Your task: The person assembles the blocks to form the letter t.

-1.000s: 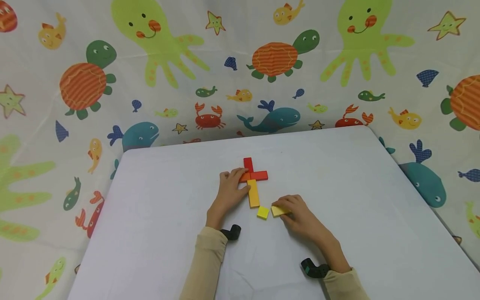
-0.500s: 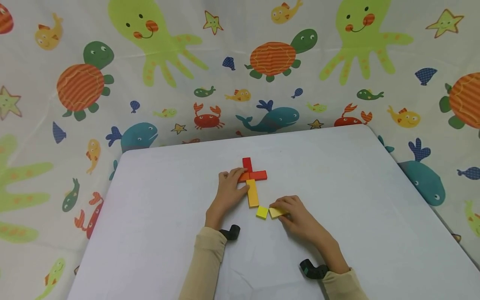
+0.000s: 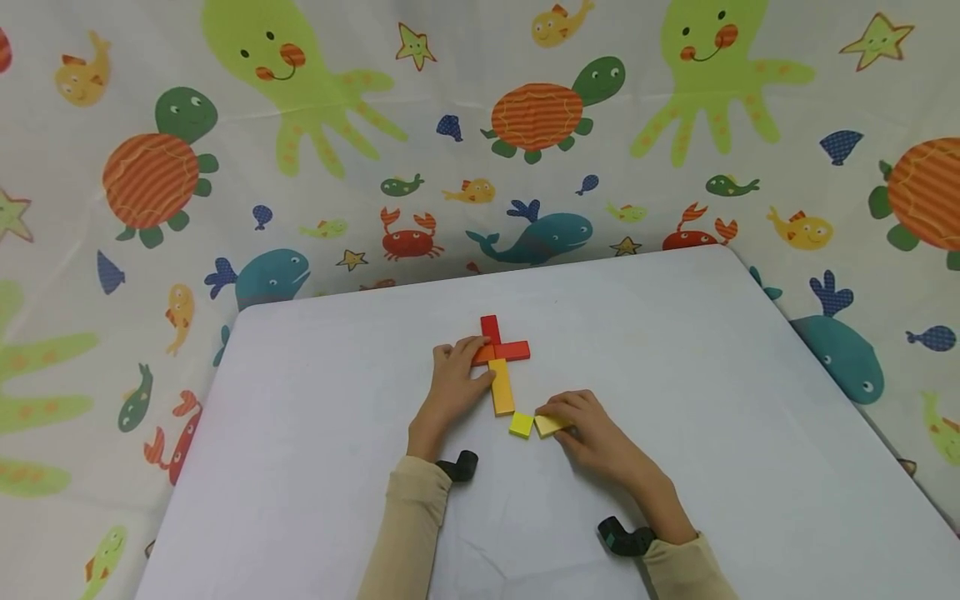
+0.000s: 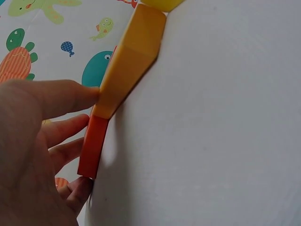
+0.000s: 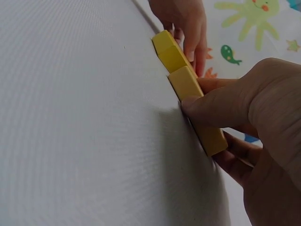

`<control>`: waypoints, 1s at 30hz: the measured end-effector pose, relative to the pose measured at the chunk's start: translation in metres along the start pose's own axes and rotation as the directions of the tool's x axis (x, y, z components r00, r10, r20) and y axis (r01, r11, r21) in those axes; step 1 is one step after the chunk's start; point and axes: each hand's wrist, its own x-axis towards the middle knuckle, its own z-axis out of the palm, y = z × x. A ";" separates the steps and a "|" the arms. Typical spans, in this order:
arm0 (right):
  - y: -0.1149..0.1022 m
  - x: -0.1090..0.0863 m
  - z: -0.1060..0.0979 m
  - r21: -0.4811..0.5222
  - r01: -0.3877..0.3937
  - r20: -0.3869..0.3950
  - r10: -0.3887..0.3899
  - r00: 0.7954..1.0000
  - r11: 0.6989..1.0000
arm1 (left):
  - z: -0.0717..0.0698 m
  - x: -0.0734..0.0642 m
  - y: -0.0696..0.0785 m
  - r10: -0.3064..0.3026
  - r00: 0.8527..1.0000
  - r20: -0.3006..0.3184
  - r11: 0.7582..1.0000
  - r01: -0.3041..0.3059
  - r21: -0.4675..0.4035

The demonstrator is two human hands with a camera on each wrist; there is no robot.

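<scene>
Near the table's middle lie flat building blocks: a red upright block [image 3: 490, 327], a red crosswise block [image 3: 513, 351], an orange block [image 3: 483, 356] and a long amber block [image 3: 501, 387]. My left hand [image 3: 455, 375] bends its fingers about the orange block, its thumb touching the amber block's side. In the left wrist view a fingertip sits at the orange block's end. A small bright yellow block [image 3: 521, 425] meets the amber block's lower corner. Just right of it my right hand [image 3: 592, 429] pinches a pale yellow block [image 3: 550, 426] between thumb and fingers, low at the table surface.
The white table [image 3: 330, 417] reaches back to a fabric backdrop [image 3: 352, 125] printed with sea animals. Black wrist cameras sit on both arms, the left device [image 3: 461, 467] and the right device [image 3: 626, 537], near the beige sleeves.
The pale yellow block, held by the right hand, has moved left up to the bright yellow block. The left hand stays at the orange and amber blocks. The head view has shifted slightly.
</scene>
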 end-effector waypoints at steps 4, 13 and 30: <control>-0.002 0.000 -0.001 0.008 -0.013 0.015 0.013 1.000 1.000 | 0.000 0.000 0.000 -0.003 1.000 0.003 1.000 0.003 0.000; 0.005 0.000 -0.004 0.119 -0.088 -0.006 0.089 0.996 0.989 | 0.000 0.000 -0.001 0.007 1.000 -0.007 1.000 -0.007 -0.002; 0.020 0.001 -0.013 0.216 -0.114 -0.135 0.145 0.980 0.970 | -0.004 -0.003 0.000 0.024 1.000 0.011 1.000 -0.024 -0.011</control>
